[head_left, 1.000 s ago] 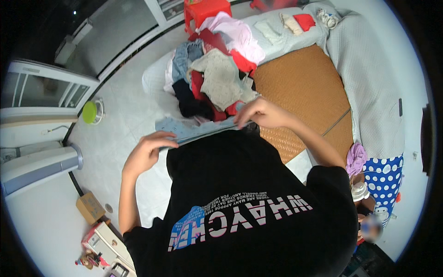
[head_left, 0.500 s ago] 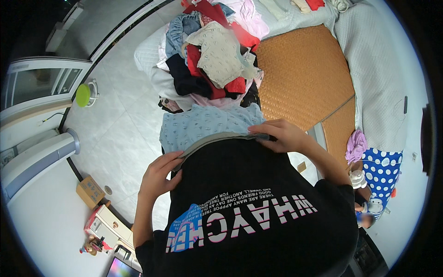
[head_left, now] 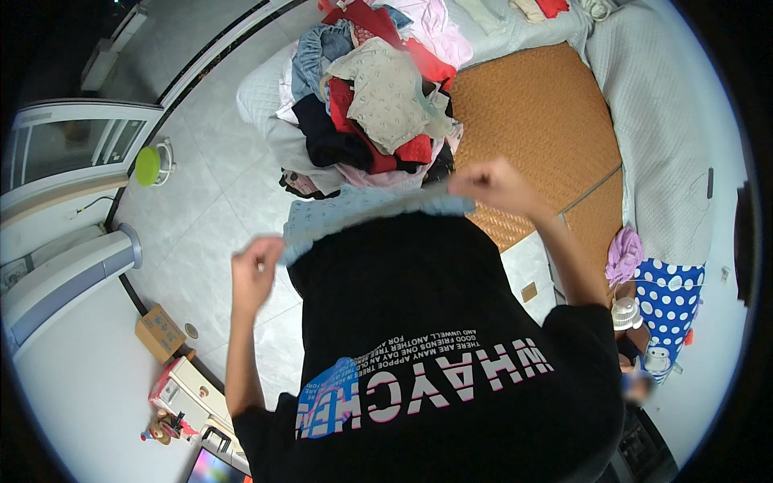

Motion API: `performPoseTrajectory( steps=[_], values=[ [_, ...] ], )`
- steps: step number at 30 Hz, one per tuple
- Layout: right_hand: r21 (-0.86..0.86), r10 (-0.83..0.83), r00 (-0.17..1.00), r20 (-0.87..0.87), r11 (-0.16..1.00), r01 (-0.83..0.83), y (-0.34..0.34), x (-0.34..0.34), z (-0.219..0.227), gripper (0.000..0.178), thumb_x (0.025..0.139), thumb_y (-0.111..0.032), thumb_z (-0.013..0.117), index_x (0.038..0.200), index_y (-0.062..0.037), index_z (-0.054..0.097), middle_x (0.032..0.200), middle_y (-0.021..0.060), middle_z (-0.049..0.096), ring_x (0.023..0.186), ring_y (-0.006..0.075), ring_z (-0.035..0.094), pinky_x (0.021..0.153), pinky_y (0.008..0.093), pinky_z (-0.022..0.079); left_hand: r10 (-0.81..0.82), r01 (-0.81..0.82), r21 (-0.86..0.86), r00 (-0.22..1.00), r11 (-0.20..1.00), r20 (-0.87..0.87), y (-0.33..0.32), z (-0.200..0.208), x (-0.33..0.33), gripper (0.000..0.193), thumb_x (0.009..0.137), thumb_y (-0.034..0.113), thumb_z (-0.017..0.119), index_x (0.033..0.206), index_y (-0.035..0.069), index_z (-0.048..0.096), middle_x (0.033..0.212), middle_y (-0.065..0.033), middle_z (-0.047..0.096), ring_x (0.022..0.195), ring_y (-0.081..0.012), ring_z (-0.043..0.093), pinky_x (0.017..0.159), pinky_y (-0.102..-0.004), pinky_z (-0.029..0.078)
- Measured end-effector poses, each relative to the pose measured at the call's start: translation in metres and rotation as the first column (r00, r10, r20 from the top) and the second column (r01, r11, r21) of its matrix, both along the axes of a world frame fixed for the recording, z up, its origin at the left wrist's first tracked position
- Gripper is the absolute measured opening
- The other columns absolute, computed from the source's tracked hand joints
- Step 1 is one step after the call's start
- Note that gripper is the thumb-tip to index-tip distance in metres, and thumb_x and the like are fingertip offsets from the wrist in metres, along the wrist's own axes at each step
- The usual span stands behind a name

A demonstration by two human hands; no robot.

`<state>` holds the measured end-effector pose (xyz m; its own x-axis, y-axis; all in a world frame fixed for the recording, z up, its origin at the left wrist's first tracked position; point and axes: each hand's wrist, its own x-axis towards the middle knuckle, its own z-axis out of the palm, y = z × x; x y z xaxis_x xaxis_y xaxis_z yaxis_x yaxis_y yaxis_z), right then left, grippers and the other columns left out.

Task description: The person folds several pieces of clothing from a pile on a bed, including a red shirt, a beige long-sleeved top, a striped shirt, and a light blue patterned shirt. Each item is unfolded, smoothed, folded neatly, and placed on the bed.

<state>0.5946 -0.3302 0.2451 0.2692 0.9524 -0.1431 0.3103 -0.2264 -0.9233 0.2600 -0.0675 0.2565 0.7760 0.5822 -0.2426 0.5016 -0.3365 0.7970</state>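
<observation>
Both hands hold a light blue patterned cloth (head_left: 322, 211) by a greyish strip along its near edge, stretched between them and blurred by motion. My left hand (head_left: 254, 270) is closed at the strip's left end, fingers curled. At the other end, higher and farther off, my right hand (head_left: 495, 185) pinches it. The cloth hangs just beyond my black T-shirt (head_left: 386, 274), which hides part of it. I cannot tell which garment the cloth is.
Beyond the cloth, a heap of clothes (head_left: 378, 97) lies on a bed corner beside a brown woven mat (head_left: 531, 121). A purple cloth (head_left: 623, 256) and a small white fan (head_left: 625, 314) are at right. A green-topped stool (head_left: 149, 166) and a cardboard box (head_left: 159, 332) stand at left.
My hands have moved apart and away from my shirt, the left outward and slightly up, the right farther forward. The grey edge is now pulled straighter between them.
</observation>
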Motion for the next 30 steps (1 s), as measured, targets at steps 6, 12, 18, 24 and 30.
performPoseTrajectory(
  steps=[6,12,18,24,30],
  values=[
    [-0.099,-0.338,0.941,-0.006,0.937,0.336,0.109,-0.023,0.025,0.021,0.080,-0.019,0.075,0.075,0.0003,0.067,0.063,0.0001,0.059,0.054,0.0054,0.049,0.049,0.0243,0.042,0.316,-0.239,-0.362,0.933,0.901,0.169,-0.003,0.009,0.108,0.017,0.090,0.014,0.064,0.088,-0.003,0.066,0.068,0.0022,0.059,0.060,-0.0021,0.047,0.052,-0.0194,0.037],
    [0.240,-0.465,0.885,0.008,0.860,0.450,0.129,-0.072,0.072,0.015,0.078,-0.011,0.072,0.084,0.0027,0.069,0.069,0.0158,0.065,0.059,0.0226,0.065,0.057,0.0306,0.051,0.215,-0.191,-0.114,0.942,0.975,0.258,-0.038,0.075,0.157,0.016,0.090,0.004,0.059,0.102,-0.006,0.064,0.068,-0.0075,0.064,0.055,-0.0039,0.049,0.050,-0.0222,0.040],
    [0.370,-0.508,0.851,0.133,0.822,0.433,0.130,-0.075,0.072,0.017,0.079,-0.005,0.069,0.094,0.0021,0.069,0.079,0.0162,0.066,0.067,0.0262,0.066,0.061,0.0325,0.051,0.070,-0.078,0.011,0.939,0.997,0.338,-0.040,0.069,0.154,0.028,0.089,0.002,0.055,0.116,-0.006,0.058,0.074,-0.0198,0.065,0.058,-0.0189,0.062,0.061,-0.0291,0.049],
    [0.494,-0.276,0.954,0.120,0.850,0.183,0.119,-0.081,0.071,0.026,0.080,0.001,0.063,0.106,0.0003,0.066,0.092,0.0142,0.061,0.082,0.0270,0.062,0.074,0.0324,0.049,0.136,0.052,-0.375,0.879,0.926,0.457,-0.019,0.060,0.138,0.032,0.083,-0.006,0.063,0.115,-0.005,0.058,0.079,-0.0018,0.062,0.068,-0.0059,0.054,0.058,-0.0237,0.044],
    [0.514,-0.225,0.973,0.042,0.840,0.172,0.100,-0.049,0.065,0.035,0.076,0.000,0.066,0.110,-0.0050,0.065,0.095,0.0116,0.056,0.084,0.0214,0.059,0.069,0.0272,0.047,-0.091,0.161,-0.186,0.938,0.969,0.335,-0.007,0.063,0.122,0.022,0.085,-0.005,0.063,0.106,-0.002,0.062,0.090,-0.0048,0.067,0.072,-0.0058,0.057,0.068,-0.0223,0.048]
  ],
)
